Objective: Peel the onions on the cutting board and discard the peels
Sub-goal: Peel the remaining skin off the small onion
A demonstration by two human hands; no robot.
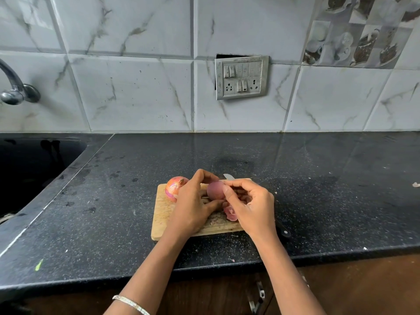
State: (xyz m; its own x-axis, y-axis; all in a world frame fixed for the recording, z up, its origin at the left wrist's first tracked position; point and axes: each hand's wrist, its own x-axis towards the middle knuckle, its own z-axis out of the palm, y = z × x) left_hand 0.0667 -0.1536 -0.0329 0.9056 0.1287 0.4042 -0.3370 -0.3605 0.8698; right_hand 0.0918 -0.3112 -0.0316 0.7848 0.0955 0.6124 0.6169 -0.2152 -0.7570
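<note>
Left grip [193, 201] cupped round smooth purple half-peeled onion [214, 190], held just above pale wooden cutting board [163, 214]. Right grip [246, 201] pinching thin skin at onion's right side. Unpeeled papery orange onion [176, 186] just left of left grip. Loose pink peel [229, 213] below right grip. Likely slick, firm, light; skin brittle, best taken at torn edge.

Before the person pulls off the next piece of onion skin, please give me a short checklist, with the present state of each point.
1. Left hand holds the purple onion firmly: ok.
2. Right hand pinches a skin edge: cannot tell, fingers hide it.
3. Knife away from the fingers: ok, tip shows behind the hands.
4. Cutting board flat on the counter: ok.
5. Second onion peeled: not ok.
6. Peel on the board discarded: not ok.
</note>
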